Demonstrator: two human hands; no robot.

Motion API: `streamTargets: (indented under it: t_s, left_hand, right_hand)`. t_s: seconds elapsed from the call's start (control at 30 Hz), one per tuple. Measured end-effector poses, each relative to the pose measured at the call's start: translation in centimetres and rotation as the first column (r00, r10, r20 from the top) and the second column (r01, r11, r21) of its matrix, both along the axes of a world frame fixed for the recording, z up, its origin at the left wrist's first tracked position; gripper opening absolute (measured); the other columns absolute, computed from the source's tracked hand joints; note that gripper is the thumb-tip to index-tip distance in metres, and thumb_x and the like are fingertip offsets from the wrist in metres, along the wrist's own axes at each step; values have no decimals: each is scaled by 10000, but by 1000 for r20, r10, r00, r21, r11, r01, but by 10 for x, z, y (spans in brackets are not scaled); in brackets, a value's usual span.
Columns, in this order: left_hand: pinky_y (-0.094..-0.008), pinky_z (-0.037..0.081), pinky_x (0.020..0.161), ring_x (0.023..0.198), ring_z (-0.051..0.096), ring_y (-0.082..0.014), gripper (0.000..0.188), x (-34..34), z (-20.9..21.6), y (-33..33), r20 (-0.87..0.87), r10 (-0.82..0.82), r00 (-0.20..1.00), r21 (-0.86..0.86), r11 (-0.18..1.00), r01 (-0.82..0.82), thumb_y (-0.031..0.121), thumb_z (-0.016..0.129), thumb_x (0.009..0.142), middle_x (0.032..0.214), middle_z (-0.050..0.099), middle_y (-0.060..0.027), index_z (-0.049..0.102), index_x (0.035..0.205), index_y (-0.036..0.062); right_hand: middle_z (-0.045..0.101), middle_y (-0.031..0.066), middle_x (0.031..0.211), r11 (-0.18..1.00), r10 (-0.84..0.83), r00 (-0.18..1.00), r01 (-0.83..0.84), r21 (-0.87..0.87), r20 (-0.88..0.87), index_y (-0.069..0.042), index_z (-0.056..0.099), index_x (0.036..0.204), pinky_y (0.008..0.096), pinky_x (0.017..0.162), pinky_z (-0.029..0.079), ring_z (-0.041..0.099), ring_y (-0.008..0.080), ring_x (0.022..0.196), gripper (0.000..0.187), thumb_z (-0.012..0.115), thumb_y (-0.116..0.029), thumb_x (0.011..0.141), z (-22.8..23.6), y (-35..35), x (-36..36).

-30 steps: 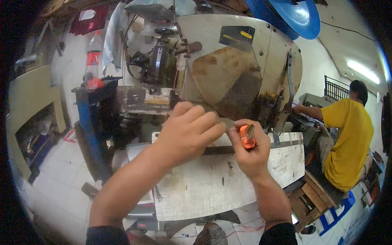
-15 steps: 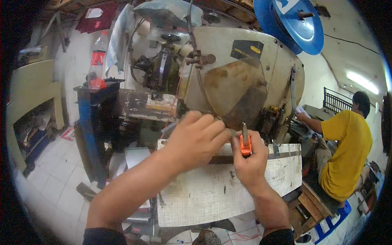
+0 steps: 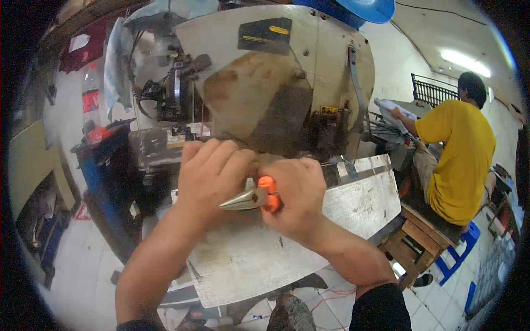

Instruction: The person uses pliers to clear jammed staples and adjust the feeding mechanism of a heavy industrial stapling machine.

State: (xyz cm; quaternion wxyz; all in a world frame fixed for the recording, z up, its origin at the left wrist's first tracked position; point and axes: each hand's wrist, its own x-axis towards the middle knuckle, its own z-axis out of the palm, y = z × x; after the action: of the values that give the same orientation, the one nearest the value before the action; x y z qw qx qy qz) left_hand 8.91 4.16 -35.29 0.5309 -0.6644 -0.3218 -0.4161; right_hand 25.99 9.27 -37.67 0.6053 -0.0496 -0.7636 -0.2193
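Note:
My right hand (image 3: 298,196) is closed round the orange handles of long-nose pliers (image 3: 243,200). The metal jaws point left, across the wrist side of my left hand (image 3: 212,174). That left hand is curled, knuckles up, at the far edge of a pale, stained board (image 3: 259,265); its fingertips are hidden, and anything between them cannot be made out. Both hands are almost touching, just in front of a large cream machine housing (image 3: 193,33) with a brown-stained plate (image 3: 248,83).
A plastic bottle (image 3: 90,99) stands on a dark blue metal stand (image 3: 102,176) at the left. A person in a yellow shirt (image 3: 464,160) sits on the right by a wooden bench (image 3: 417,234) and a blue stool (image 3: 461,254). A blue reel (image 3: 375,8) is above.
The pliers have swung from pointing up to pointing left. My hands have come closer together, and the view has turned so that the machine sits further left.

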Motion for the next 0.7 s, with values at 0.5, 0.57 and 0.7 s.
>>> streamTargets:
  t_s: [0.5, 0.57, 0.7]
  left_hand:
    - [-380, 400, 735, 781, 604, -215, 233, 8, 3, -14, -96, 52, 994, -53, 997, -57, 102, 759, 683, 878, 657, -5, 636, 879, 130]
    - [-335, 388, 717, 747, 581, -172, 194, 10, 5, -15, -131, 50, 990, 51, 998, -44, 100, 698, 671, 803, 614, 28, 673, 859, 140]
    - [-335, 384, 715, 729, 574, -178, 193, 8, 3, -15, -139, 47, 989, 49, 998, -41, 100, 703, 653, 795, 614, 22, 684, 837, 153]
  right_hand:
    - [639, 108, 855, 816, 265, 946, -324, -478, -188, -79, 598, 1002, 444, 686, 439, 614, 345, 786, 273, 692, -89, 746, -6, 6, 3]
    - [642, 100, 864, 707, 377, 900, -433, -559, -220, -63, 596, 1025, 406, 686, 470, 630, 283, 777, 226, 678, -85, 816, -6, 6, 6]
    - [639, 54, 872, 445, 573, 764, -593, -671, -295, -55, 599, 1039, 323, 736, 488, 615, 163, 801, 174, 658, -82, 878, -2, 5, 12]
